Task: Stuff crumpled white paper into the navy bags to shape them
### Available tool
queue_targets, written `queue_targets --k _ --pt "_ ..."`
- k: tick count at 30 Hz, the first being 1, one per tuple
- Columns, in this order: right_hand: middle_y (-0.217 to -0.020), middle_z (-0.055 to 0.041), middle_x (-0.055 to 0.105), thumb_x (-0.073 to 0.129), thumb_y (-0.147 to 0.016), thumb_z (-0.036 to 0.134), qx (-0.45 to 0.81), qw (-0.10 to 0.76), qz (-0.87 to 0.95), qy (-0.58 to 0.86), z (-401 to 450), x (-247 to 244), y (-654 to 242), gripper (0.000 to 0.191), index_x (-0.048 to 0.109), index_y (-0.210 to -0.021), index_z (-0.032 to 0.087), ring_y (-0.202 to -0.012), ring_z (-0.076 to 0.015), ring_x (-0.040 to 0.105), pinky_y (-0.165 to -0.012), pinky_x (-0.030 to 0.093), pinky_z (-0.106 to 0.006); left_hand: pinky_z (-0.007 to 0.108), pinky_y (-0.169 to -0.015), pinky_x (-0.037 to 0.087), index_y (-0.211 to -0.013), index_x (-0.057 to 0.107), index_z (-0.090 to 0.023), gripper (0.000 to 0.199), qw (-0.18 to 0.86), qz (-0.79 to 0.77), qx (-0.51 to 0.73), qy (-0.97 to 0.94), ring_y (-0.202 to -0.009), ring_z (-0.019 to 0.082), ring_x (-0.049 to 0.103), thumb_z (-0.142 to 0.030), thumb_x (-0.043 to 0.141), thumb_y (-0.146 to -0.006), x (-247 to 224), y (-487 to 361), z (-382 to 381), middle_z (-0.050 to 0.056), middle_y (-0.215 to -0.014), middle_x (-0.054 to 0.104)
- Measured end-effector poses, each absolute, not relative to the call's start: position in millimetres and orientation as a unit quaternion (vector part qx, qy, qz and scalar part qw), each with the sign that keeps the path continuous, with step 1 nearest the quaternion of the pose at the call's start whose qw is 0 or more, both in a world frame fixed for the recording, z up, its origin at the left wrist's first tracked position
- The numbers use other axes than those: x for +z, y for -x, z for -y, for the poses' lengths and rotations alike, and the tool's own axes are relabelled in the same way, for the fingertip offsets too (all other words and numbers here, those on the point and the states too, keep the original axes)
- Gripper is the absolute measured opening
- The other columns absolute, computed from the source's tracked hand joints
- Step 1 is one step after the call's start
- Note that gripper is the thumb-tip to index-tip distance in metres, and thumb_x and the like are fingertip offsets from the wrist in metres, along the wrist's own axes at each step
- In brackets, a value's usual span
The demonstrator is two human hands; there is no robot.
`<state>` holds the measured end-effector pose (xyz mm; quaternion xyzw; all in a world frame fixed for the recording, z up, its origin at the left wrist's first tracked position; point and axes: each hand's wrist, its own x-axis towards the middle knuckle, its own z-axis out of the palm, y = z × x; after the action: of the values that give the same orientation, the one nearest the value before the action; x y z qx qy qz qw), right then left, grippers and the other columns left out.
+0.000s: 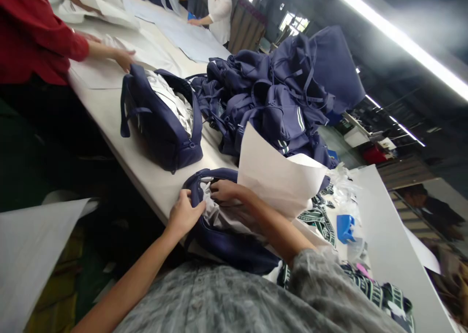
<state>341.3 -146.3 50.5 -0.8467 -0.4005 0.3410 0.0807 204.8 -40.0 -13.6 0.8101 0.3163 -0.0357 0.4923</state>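
Note:
A navy backpack (234, 247) lies on the table right in front of me, its main opening unzipped. Crumpled white paper (223, 216) fills it. My left hand (185, 213) grips the bag's rim at its far left end, thumb on the upper side. Inside the opening, my right hand (228, 190) has its curled fingers on the paper; the fingertips are partly hidden. A large white paper sheet (274, 169) stands up just beyond my right forearm. Farther along the table sits a second navy backpack (161, 123), open and stuffed with white paper.
A heap of navy backpacks (270, 94) covers the table's far side. Dark striped straps (321, 221), a blue plastic piece (345, 228) and clear plastic lie to the right. A co-worker in a red sleeve (47, 30) reaches toward the second bag; another person stands farther back.

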Motion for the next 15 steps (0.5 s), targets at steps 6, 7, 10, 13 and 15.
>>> queue_targets --k 6,7,10,13,15 --pt "-0.1 -0.0074 0.069 0.07 -0.073 0.023 0.381 0.052 0.435 0.814 172.9 73.1 -310.5 0.079 0.044 -0.148 0.016 -0.089 -0.0224 0.064 -0.079 0.049 -0.03 0.037 -0.08 0.048 -0.114 0.047 -0.016 0.04 0.351 -0.261 -0.079 -0.896 -0.098 0.035 0.069 -0.045 0.051 -0.087 -2.6 -203.5 30.4 0.015 -0.097 0.072" --pt "-0.099 -0.0061 0.067 0.074 -0.069 0.024 0.407 0.075 0.434 0.8 177.0 71.2 -307.3 0.092 0.036 -0.151 0.014 -0.086 -0.0209 0.063 -0.077 0.049 -0.029 0.037 -0.078 0.048 -0.113 0.048 -0.015 0.039 0.336 -0.25 -0.086 -0.904 -0.095 0.035 0.069 -0.044 0.049 -0.087 -0.4 -202.6 28.9 0.016 -0.094 0.072" --pt "-0.091 0.0011 0.062 0.081 -0.061 0.028 0.449 0.151 0.395 0.787 181.6 54.1 -303.8 0.1 0.032 -0.148 0.016 -0.082 -0.0172 0.06 -0.071 0.049 -0.026 0.034 -0.074 0.047 -0.109 0.05 -0.015 0.032 0.361 -0.243 -0.084 -0.896 -0.09 0.032 0.07 -0.035 0.051 -0.085 4.3 -202.0 27.4 0.013 -0.087 0.072" --pt "-0.088 0.0033 0.059 0.082 -0.06 0.024 0.426 0.185 0.33 0.822 175.3 28.7 -302.8 0.081 0.043 -0.131 0.018 -0.081 -0.0169 0.059 -0.07 0.048 -0.025 0.03 -0.072 0.048 -0.109 0.049 -0.018 0.029 0.462 -0.261 -0.035 -0.847 -0.087 0.026 0.07 -0.024 0.053 -0.081 4.7 -203.5 34.0 0.006 -0.08 0.072" --pt "-0.094 0.0008 0.061 0.082 -0.061 0.021 0.408 0.197 0.322 0.831 166.3 12.7 -299.5 0.072 0.047 -0.124 0.017 -0.087 -0.0184 0.06 -0.073 0.049 -0.026 0.029 -0.071 0.049 -0.11 0.048 -0.02 0.032 0.524 -0.273 -0.002 -0.807 -0.082 0.024 0.07 -0.021 0.053 -0.079 2.9 -205.2 42.7 0.004 -0.079 0.072"
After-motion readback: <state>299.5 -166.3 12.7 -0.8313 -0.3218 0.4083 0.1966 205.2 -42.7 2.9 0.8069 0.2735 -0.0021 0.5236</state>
